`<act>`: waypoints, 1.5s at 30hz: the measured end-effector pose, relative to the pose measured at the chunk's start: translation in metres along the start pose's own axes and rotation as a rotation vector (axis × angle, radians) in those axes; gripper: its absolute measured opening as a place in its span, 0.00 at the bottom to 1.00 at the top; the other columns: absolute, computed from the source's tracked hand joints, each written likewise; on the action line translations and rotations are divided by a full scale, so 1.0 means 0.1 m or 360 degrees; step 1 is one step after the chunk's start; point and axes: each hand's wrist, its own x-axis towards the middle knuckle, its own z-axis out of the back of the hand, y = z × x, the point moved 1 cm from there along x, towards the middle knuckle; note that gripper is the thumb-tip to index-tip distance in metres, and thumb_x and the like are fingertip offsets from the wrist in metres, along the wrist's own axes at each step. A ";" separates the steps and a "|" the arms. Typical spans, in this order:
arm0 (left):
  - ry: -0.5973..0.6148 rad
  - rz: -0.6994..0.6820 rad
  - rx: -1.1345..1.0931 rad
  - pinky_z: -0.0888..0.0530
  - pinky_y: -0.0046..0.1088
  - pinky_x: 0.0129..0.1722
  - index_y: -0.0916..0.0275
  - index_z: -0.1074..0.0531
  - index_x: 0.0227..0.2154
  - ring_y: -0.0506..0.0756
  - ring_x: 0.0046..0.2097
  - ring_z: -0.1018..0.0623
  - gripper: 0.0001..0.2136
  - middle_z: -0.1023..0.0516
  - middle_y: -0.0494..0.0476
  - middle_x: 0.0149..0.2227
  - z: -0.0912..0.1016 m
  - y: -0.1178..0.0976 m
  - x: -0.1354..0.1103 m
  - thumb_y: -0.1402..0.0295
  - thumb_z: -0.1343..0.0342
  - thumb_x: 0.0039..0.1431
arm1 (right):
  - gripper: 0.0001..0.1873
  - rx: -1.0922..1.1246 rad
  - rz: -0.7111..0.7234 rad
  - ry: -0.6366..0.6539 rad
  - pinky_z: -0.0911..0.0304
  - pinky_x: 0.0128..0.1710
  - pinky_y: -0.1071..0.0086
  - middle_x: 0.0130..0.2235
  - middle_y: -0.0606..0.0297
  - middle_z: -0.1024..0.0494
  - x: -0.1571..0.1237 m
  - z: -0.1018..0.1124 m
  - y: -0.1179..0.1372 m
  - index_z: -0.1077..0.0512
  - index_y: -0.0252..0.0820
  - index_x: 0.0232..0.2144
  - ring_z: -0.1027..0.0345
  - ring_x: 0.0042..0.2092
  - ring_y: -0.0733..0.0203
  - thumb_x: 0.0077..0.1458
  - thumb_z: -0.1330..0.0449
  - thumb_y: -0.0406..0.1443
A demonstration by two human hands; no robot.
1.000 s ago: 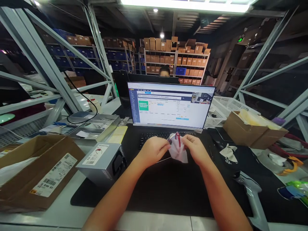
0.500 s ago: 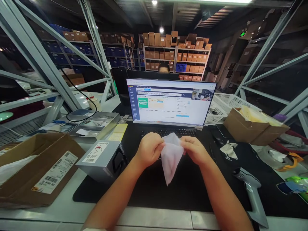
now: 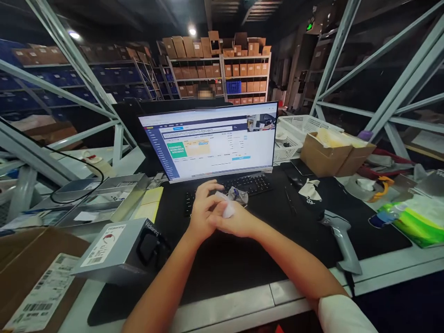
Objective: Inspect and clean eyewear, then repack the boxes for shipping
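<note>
My left hand (image 3: 204, 210) and my right hand (image 3: 239, 221) are pressed together above the mat in front of the keyboard (image 3: 258, 185). Crumpled between them is a thin white tissue (image 3: 228, 210), with only a small part showing. The left fingers curl over the right hand, which hides much of the grip. Just beyond, a small crumpled clear plastic bag (image 3: 239, 194) lies by the keyboard. A grey box (image 3: 118, 252) with a white label and a printed black device on its side stands left of my left forearm.
A lit monitor (image 3: 211, 143) stands behind the keyboard. To the right are a barcode scanner (image 3: 340, 240), a crumpled cloth (image 3: 310, 189) and a green packet (image 3: 421, 222). An open cardboard box (image 3: 38, 277) sits at left. A co-worker's head (image 3: 205, 91) shows behind the monitor.
The tissue, held spread and hanging between both hands before, is now bunched up between them. My hands have come together, and the view has turned to the right.
</note>
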 end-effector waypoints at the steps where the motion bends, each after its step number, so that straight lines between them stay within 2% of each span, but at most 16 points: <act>1: -0.0031 0.0136 -0.0022 0.35 0.41 0.58 0.59 0.24 0.28 0.62 0.60 0.32 0.09 0.25 0.58 0.52 -0.02 0.03 0.00 0.63 0.40 0.62 | 0.20 -0.0043 -0.0012 -0.0032 0.35 0.42 0.65 0.39 0.63 0.23 0.00 0.00 0.00 0.26 0.39 0.40 0.31 0.39 0.58 0.57 0.36 0.50; 3: -0.0203 0.0512 -0.0276 0.31 0.39 0.54 0.60 0.25 0.29 0.61 0.58 0.29 0.12 0.27 0.59 0.55 -0.08 0.12 -0.02 0.59 0.43 0.64 | 0.17 -0.0125 -0.0074 0.0033 0.36 0.40 0.66 0.32 0.65 0.24 -0.02 0.05 0.03 0.27 0.39 0.32 0.31 0.35 0.59 0.60 0.40 0.48; 5: -0.0429 0.0849 -0.0551 0.26 0.36 0.46 0.60 0.27 0.31 0.59 0.51 0.24 0.15 0.24 0.60 0.51 -0.13 0.22 -0.05 0.56 0.50 0.67 | 0.18 -0.0188 -0.0141 0.0133 0.37 0.39 0.66 0.28 0.65 0.24 -0.05 0.20 0.07 0.28 0.39 0.27 0.31 0.33 0.59 0.62 0.44 0.46; 7: -0.0408 0.0957 -0.0524 0.25 0.35 0.44 0.60 0.28 0.33 0.58 0.46 0.22 0.15 0.23 0.60 0.46 -0.18 0.30 -0.07 0.57 0.52 0.67 | 0.18 -0.0269 -0.0185 0.0083 0.37 0.40 0.66 0.29 0.63 0.22 -0.09 0.44 0.11 0.28 0.39 0.26 0.29 0.34 0.58 0.63 0.45 0.44; 10: 0.0082 0.0690 0.0011 0.27 0.38 0.53 0.60 0.24 0.36 0.59 0.51 0.23 0.10 0.23 0.60 0.50 -0.25 0.33 -0.04 0.66 0.50 0.65 | 0.17 -0.0538 -0.0270 -0.0331 0.37 0.41 0.67 0.32 0.61 0.21 -0.17 0.88 0.11 0.28 0.40 0.27 0.29 0.36 0.57 0.63 0.48 0.42; 12: 0.0417 0.0509 0.0406 0.30 0.38 0.58 0.58 0.24 0.44 0.59 0.58 0.26 0.13 0.27 0.59 0.58 -0.34 0.33 0.01 0.73 0.53 0.64 | 0.17 -0.0818 -0.0381 -0.0566 0.38 0.40 0.66 0.33 0.59 0.21 -0.23 1.12 0.06 0.29 0.40 0.27 0.29 0.36 0.55 0.63 0.49 0.41; 15: 0.0807 0.0457 0.0775 0.27 0.36 0.53 0.57 0.25 0.51 0.59 0.54 0.23 0.20 0.27 0.58 0.59 -0.51 0.40 0.13 0.78 0.54 0.60 | 0.18 -0.1052 -0.0488 -0.0652 0.40 0.38 0.65 0.32 0.57 0.21 -0.26 1.29 -0.04 0.29 0.41 0.25 0.30 0.35 0.54 0.64 0.48 0.42; 18: 0.0888 0.0472 0.0822 0.25 0.34 0.43 0.60 0.22 0.38 0.59 0.41 0.20 0.13 0.20 0.59 0.41 -0.61 0.52 0.26 0.78 0.47 0.53 | 0.18 -0.1019 -0.0462 -0.0550 0.39 0.38 0.65 0.29 0.58 0.21 -0.22 1.24 -0.13 0.29 0.41 0.23 0.30 0.33 0.54 0.63 0.47 0.41; 21: 0.0708 0.0459 0.0815 0.26 0.33 0.40 0.61 0.26 0.27 0.58 0.36 0.23 0.06 0.24 0.57 0.33 -0.51 0.51 0.38 0.76 0.47 0.53 | 0.16 -0.0959 -0.0362 -0.0502 0.36 0.41 0.64 0.34 0.57 0.19 -0.16 1.08 -0.14 0.24 0.40 0.30 0.27 0.37 0.54 0.64 0.47 0.40; 25: 0.0262 0.0323 0.0704 0.27 0.33 0.42 0.61 0.31 0.24 0.56 0.39 0.25 0.08 0.28 0.57 0.35 -0.13 0.15 0.48 0.78 0.51 0.53 | 0.16 -0.0586 0.0028 -0.0460 0.35 0.50 0.64 0.53 0.58 0.21 -0.17 0.83 0.08 0.23 0.41 0.43 0.26 0.46 0.57 0.66 0.47 0.43; 29: -0.0079 0.0040 0.0103 0.29 0.32 0.40 0.61 0.30 0.23 0.54 0.39 0.26 0.08 0.28 0.55 0.37 0.24 -0.33 0.40 0.79 0.49 0.52 | 0.18 -0.0320 0.0190 -0.0247 0.33 0.51 0.64 0.53 0.59 0.21 -0.31 0.59 0.43 0.24 0.43 0.51 0.25 0.46 0.58 0.66 0.46 0.43; 32: -0.0031 0.0043 -0.0219 0.29 0.32 0.38 0.61 0.30 0.23 0.55 0.38 0.27 0.08 0.28 0.56 0.37 0.41 -0.52 0.24 0.77 0.49 0.52 | 0.18 -0.0367 0.0213 -0.0183 0.36 0.55 0.63 0.53 0.60 0.21 -0.41 0.50 0.60 0.26 0.44 0.54 0.27 0.51 0.55 0.66 0.45 0.43; 37: 0.0358 0.0227 -0.0257 0.30 0.35 0.34 0.60 0.31 0.21 0.56 0.34 0.29 0.08 0.29 0.57 0.33 0.51 -0.49 0.07 0.72 0.52 0.53 | 0.19 -0.0146 -0.0022 0.0011 0.31 0.40 0.64 0.32 0.62 0.21 -0.45 0.53 0.62 0.24 0.41 0.30 0.27 0.36 0.57 0.65 0.44 0.47; 39: 0.0463 0.0278 -0.0270 0.30 0.35 0.34 0.60 0.32 0.20 0.56 0.33 0.29 0.09 0.29 0.58 0.32 0.49 -0.45 0.07 0.72 0.52 0.53 | 0.20 0.0214 0.0116 -0.0312 0.30 0.38 0.63 0.30 0.64 0.24 -0.44 0.60 0.61 0.27 0.43 0.27 0.29 0.33 0.58 0.64 0.44 0.49; 43: 0.0680 0.0425 -0.0403 0.27 0.34 0.35 0.60 0.30 0.20 0.56 0.36 0.27 0.08 0.30 0.58 0.36 0.34 -0.44 0.11 0.72 0.52 0.51 | 0.19 0.0848 0.0436 -0.1355 0.28 0.42 0.62 0.27 0.71 0.33 -0.39 0.74 0.60 0.38 0.47 0.25 0.32 0.30 0.63 0.63 0.44 0.49; 45: 0.0826 0.0473 -0.0470 0.26 0.34 0.37 0.60 0.30 0.20 0.57 0.38 0.27 0.08 0.31 0.58 0.37 0.22 -0.45 0.10 0.73 0.52 0.49 | 0.19 0.1022 0.0428 -0.1571 0.28 0.45 0.63 0.27 0.72 0.35 -0.35 0.76 0.57 0.42 0.47 0.25 0.31 0.32 0.63 0.63 0.44 0.48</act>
